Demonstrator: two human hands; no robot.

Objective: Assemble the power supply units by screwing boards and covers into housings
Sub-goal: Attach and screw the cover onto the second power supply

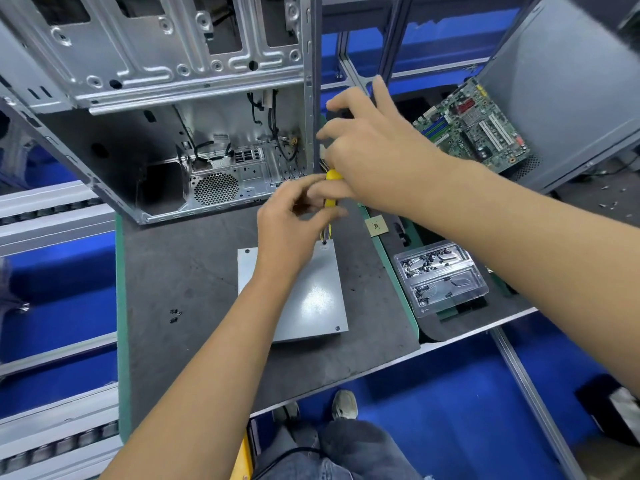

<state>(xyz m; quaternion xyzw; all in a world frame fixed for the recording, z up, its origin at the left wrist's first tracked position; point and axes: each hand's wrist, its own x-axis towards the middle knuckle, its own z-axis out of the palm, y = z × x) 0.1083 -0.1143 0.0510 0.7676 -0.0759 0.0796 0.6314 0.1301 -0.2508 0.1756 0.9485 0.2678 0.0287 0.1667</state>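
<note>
Power supply unit [304, 296], grey, lid screwed flat, lies on the mat; both hands pinch its yellow-sleeved cable [330, 192].

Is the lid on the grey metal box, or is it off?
On. The grey metal box lies flat on the mat, its cover closed with screws showing at three corners; wires exit its far end.

You won't find any wording you can read here. The white label [220, 137] inside the computer case [166, 98] is too small to make out, and any print on the motherboard [476, 128] near the bench's far right edge is blurred.
</note>
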